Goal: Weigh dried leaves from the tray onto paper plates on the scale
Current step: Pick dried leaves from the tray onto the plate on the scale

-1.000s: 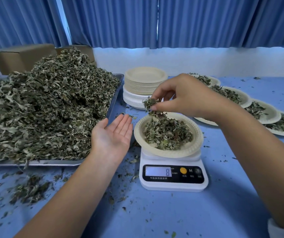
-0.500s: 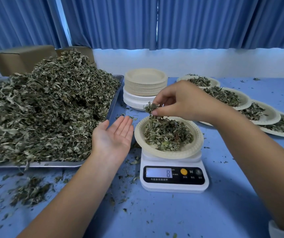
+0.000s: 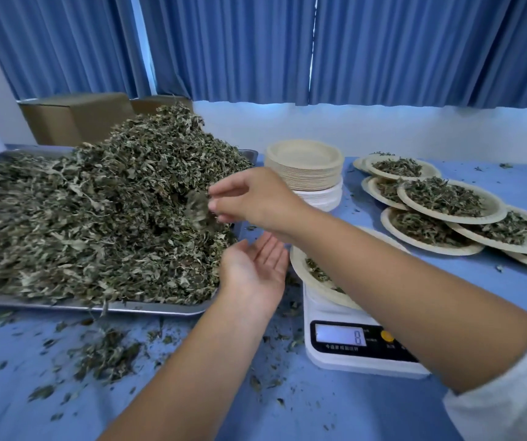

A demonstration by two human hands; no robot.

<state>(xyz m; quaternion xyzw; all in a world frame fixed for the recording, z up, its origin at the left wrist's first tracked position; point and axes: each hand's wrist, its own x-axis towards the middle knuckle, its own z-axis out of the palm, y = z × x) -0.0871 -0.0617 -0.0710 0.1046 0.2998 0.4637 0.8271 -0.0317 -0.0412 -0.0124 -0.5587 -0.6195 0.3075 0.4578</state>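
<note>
- The right hand (image 3: pixel 252 202) hangs over the near right corner of the tray (image 3: pixel 160 309), above the heap of dried leaves (image 3: pixel 96 218), with a small blurred clump (image 3: pixel 197 209) just off its fingertips
- Its fingers (image 3: pixel 224 205) look loosely apart, but the blur makes it impossible to tell whether they pinch the clump or it is falling free
- The left hand (image 3: pixel 255 268) lies palm up between the tray and the scale (image 3: pixel 319 310), its fingers (image 3: pixel 271 253) straight and pressed together, holding nothing
- The paper plate (image 3: pixel 300 270) on the scale carries leaves, though the right forearm hides most of it; the display (image 3: pixel 341 335) shows an 8
- The step in hand, as I judge it, is trimming the portion to weight, a pinch at a time between plate and tray
- The next move calls for both hands clear of the plate so the reading settles
- If the weight is right, the plate should be lifted level by its rim to join the filled plates (image 3: pixel 446 198) on the right, and a fresh one taken from the stack (image 3: pixel 303 163)
- Crumbs already litter the blue counter (image 3: pixel 319 409), so these light leaves look likely to spill if jolted
</note>
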